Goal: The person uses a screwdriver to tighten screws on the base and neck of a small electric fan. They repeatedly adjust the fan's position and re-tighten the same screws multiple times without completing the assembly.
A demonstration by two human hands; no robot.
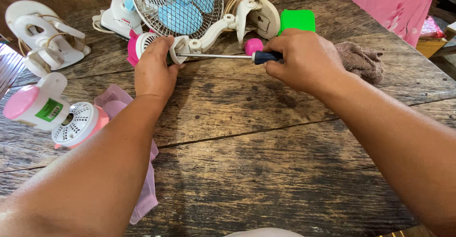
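We are gripping the screwdriver (223,56) handle in our right hand (304,59), its shaft lying level and pointing left into the fan's clamp (183,44), which our left hand (154,68), the nearer one, is pinning to the table (247,137).

Left hand (154,71) covering the screwdriver (228,56) tip and the fan neck joint, right hand (304,61) hiding most of its handle, fan cage (176,4) running off the top edge
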